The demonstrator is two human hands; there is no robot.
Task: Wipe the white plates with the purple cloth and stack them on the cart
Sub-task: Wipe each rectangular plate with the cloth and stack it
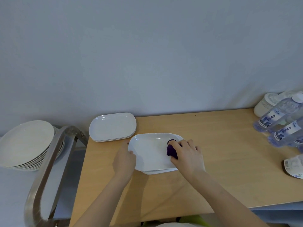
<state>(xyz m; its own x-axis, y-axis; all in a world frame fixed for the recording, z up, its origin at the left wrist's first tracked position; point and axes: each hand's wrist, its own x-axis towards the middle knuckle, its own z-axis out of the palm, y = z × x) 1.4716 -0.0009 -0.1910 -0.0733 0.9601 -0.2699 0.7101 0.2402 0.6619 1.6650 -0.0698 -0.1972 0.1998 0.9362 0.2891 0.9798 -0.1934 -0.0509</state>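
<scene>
A white rectangular plate (150, 150) lies on top of a short stack of like plates on the wooden table (221, 161). My left hand (123, 159) grips its left rim. My right hand (187, 157) holds a bunched purple cloth (171, 149) and presses it on the plate's right half. A second stack of white rectangular plates (112, 126) sits at the table's back left corner. Round white plates (26, 143) are piled on the metal cart (47, 167) to the left.
Several water bottles (277, 118) stand and lie at the table's right edge, with a white container (265, 104) behind them. The cart's curved metal handle rises between the cart top and the table. A plain wall runs behind the table.
</scene>
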